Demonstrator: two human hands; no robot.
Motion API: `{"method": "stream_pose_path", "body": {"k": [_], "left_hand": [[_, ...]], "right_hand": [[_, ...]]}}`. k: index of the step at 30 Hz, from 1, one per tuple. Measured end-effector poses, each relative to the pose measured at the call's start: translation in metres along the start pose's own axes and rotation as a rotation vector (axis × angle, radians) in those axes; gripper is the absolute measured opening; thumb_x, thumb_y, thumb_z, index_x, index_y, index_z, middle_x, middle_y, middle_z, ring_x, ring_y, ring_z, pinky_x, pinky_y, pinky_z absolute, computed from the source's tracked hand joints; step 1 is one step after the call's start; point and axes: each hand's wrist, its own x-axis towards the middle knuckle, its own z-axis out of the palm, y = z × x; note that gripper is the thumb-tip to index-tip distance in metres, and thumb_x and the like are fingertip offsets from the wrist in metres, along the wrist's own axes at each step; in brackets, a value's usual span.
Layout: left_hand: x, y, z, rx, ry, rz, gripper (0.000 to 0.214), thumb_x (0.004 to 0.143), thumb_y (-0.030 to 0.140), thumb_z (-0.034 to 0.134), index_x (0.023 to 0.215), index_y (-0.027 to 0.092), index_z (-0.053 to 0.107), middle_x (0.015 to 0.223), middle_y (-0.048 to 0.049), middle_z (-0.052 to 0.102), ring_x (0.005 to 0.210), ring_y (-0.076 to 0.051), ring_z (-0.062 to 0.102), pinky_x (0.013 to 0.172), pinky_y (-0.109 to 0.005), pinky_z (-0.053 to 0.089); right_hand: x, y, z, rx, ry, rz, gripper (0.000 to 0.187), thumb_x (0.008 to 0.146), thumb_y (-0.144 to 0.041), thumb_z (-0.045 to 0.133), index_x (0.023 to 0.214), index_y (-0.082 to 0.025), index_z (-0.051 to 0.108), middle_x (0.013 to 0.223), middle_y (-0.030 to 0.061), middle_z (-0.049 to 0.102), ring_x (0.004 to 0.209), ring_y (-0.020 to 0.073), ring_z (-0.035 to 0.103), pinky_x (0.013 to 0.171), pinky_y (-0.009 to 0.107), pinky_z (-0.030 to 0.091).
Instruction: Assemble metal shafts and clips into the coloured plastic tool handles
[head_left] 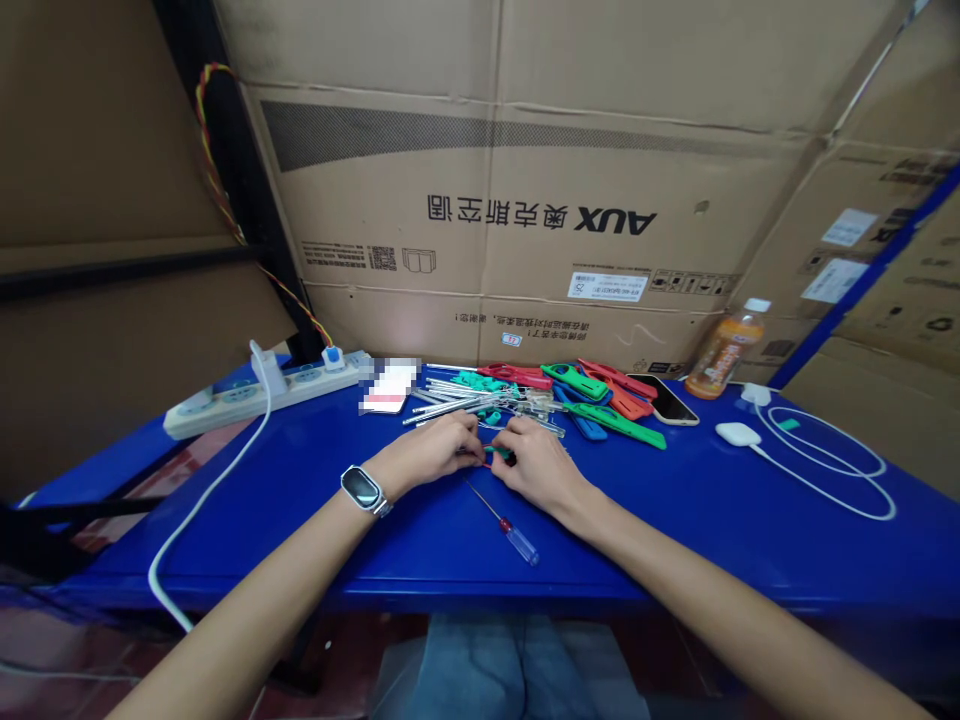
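Observation:
My left hand [451, 446], with a watch [363, 490] on its wrist, has its fingers pinched together low over the blue table. Facing it, my right hand [534, 462] is also closed in a pinch. Between the fingertips shows a small red and green piece [489, 455], mostly hidden by the fingers. A screwdriver [517, 540] with a clear handle lies just below the hands. Beyond them is a pile of thin metal strips [450, 400] and small green plastic parts [480, 381]. To its right lie green [622, 424], red [626, 400] and blue plastic handles, shaped like utility knife bodies.
A power strip [247, 400] with a white cable sits on the table [315, 540] at left. A blurred white card [390, 386] lies near it. At right are a phone [673, 402], an orange drink bottle [727, 350] and a white charger cable [832, 482]. Cardboard [525, 150] stands behind.

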Motion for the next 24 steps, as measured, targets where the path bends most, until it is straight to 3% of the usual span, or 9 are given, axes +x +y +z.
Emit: {"method": "stream_pose_path", "body": {"k": [8, 15, 24], "left_hand": [[0.0003, -0.0022, 0.0011, 0.011, 0.004, 0.019, 0.014, 0.091, 0.019, 0.062, 0.088, 0.019, 0.076, 0.086, -0.0043, 0.059, 0.083, -0.017, 0.058, 0.075, -0.025, 0.044], [0.0007, 0.0014, -0.0009, 0.038, -0.001, 0.025, 0.015, 0.091, 0.019, 0.061, 0.088, 0.019, 0.076, 0.084, -0.0035, 0.058, 0.082, -0.016, 0.056, 0.075, -0.025, 0.043], [0.0013, 0.0026, -0.0014, 0.04, -0.006, 0.032, 0.016, 0.092, 0.018, 0.061, 0.084, 0.019, 0.075, 0.084, -0.0034, 0.058, 0.081, -0.016, 0.055, 0.074, -0.025, 0.042]], "right_hand": [[0.0004, -0.006, -0.0061, -0.101, -0.035, 0.01, 0.017, 0.087, -0.02, 0.058, 0.091, -0.016, 0.074, 0.09, 0.0095, 0.066, 0.09, 0.0224, 0.06, 0.078, 0.031, 0.047], [-0.0008, -0.0014, -0.0075, -0.049, -0.052, 0.017, 0.018, 0.089, -0.021, 0.058, 0.095, -0.017, 0.074, 0.091, 0.0087, 0.066, 0.093, 0.0218, 0.06, 0.078, 0.03, 0.046], [0.0019, 0.0004, -0.0046, -0.014, -0.034, 0.078, 0.017, 0.088, -0.019, 0.057, 0.085, -0.017, 0.073, 0.086, 0.0066, 0.061, 0.077, 0.0168, 0.059, 0.066, 0.027, 0.041]]}}
